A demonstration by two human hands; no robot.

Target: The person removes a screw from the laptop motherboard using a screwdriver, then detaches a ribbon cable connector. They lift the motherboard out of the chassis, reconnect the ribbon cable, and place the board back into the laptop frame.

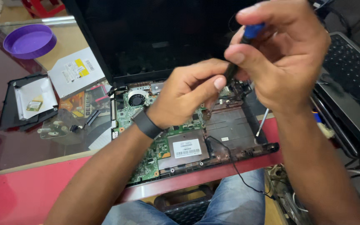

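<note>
Two hands: right hand pinching blue-capped screwdriver, left hand steadying its shaft over exposed motherboard; a slipped tip risks gouging circuitry.

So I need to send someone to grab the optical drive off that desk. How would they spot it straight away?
Start at the opened laptop with its green board exposed on the glass-topped table. Look just left of its dark screen: the optical drive lies flat there, below the purple bowl. It is the flat silver-grey metal square with a yellow sticker, unlike the black-framed panel beside it.
</note>
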